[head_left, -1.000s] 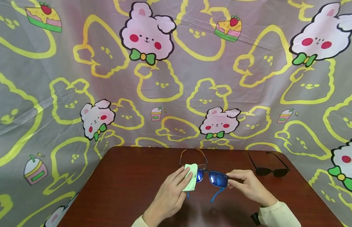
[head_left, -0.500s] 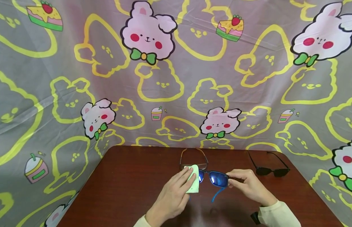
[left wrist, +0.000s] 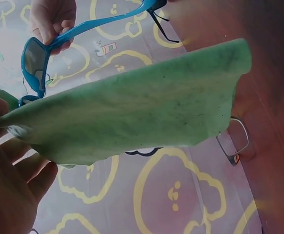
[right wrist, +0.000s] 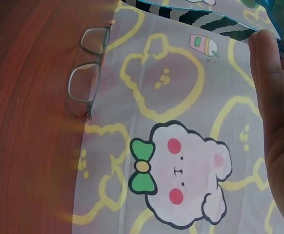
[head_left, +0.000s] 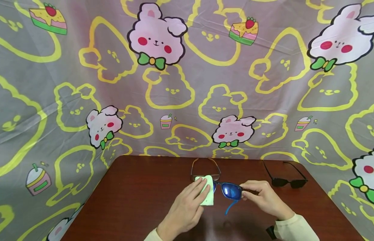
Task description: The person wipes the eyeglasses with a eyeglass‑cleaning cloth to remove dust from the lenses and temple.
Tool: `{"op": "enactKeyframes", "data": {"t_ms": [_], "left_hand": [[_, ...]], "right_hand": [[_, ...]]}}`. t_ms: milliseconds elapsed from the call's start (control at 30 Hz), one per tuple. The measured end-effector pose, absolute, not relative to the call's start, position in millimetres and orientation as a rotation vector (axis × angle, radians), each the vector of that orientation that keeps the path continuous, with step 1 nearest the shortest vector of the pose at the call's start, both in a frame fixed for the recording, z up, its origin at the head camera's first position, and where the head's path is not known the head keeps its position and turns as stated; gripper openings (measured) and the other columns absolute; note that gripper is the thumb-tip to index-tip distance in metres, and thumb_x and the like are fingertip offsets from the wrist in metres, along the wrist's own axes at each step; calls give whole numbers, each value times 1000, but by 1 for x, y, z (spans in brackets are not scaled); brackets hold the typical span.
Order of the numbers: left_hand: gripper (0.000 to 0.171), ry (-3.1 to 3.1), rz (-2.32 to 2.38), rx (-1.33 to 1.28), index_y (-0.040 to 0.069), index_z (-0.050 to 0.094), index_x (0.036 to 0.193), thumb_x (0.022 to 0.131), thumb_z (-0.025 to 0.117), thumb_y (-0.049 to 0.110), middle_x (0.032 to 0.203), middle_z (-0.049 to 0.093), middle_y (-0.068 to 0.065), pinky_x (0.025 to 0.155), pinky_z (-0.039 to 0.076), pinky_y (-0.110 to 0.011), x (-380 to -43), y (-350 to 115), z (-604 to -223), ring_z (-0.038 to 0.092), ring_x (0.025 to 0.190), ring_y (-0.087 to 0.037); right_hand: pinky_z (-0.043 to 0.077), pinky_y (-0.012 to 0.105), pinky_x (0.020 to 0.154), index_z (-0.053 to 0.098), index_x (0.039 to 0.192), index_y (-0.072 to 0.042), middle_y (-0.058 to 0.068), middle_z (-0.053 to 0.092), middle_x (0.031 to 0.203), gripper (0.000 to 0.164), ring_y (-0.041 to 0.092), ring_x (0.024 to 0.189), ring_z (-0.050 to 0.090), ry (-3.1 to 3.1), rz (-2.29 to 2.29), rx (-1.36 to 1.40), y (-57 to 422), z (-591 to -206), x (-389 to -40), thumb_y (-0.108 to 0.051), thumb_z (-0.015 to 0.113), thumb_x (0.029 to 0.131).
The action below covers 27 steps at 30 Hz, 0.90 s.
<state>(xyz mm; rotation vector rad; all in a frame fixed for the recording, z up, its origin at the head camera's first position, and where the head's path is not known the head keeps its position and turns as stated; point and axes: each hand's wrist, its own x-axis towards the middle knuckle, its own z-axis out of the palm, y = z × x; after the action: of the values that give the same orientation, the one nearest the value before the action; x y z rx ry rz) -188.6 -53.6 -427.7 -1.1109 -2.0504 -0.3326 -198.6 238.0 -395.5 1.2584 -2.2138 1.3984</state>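
Observation:
My right hand [head_left: 263,197] pinches a pair of sunglasses [head_left: 231,191] at the outer corner of one lens. They have dark-fronted frames, blue mirrored lenses and blue temples. A light green cleaning cloth [head_left: 208,192] covers most of the other lens, and my left hand [head_left: 185,204] pinches it there between thumb and fingers. Seen from the left wrist, the cloth [left wrist: 142,105] hangs out broadly from that hand, and the sunglasses [left wrist: 34,73] show behind it. In the right wrist view one temple [right wrist: 200,18] has black-and-white stripes on a side.
Clear-lensed eyeglasses [head_left: 216,176] lie unfolded on the brown table [head_left: 129,194], just behind the cloth. Black sunglasses [head_left: 289,182] lie at the back right, temples pointing away. A cartoon-printed curtain [head_left: 175,83] encloses the table's back and sides.
My left hand and the cloth have slid slightly to the right, so less of the lens beneath shows. My right hand keeps its hold on the sunglasses, almost still.

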Motion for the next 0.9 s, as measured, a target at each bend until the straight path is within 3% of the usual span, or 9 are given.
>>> {"op": "enactKeyframes", "data": {"t_ms": [367, 667, 900], "left_hand": [[47, -1990, -309, -1166, 2, 57, 127, 88, 34, 15, 135, 51, -11, 102, 37, -37, -192, -49, -424, 45, 127, -25], [48, -1996, -327, -1188, -1, 56, 128, 86, 37, 13, 135, 52, -12, 103, 36, -36, -192, -46, -422, 43, 130, -24], [47, -2016, -327, -1163, 1, 56, 127, 88, 33, 14, 138, 47, -18, 104, 34, -39, -192, -46, -424, 42, 129, -28]], "right_hand": [[54, 34, 55, 67, 103, 5, 10, 66, 87, 24, 12, 68, 65, -2248, 1410, 1236, 241, -402, -202, 15, 58, 84], [53, 32, 56, 69, 105, -7, -1, 67, 87, 25, 14, 67, 63, -2288, 1372, 1195, 250, -418, -213, 8, 60, 87], [54, 32, 57, 69, 107, -8, -1, 67, 88, 24, 16, 68, 64, -2301, 1390, 1189, 250, -418, -213, 4, 60, 88]]}}
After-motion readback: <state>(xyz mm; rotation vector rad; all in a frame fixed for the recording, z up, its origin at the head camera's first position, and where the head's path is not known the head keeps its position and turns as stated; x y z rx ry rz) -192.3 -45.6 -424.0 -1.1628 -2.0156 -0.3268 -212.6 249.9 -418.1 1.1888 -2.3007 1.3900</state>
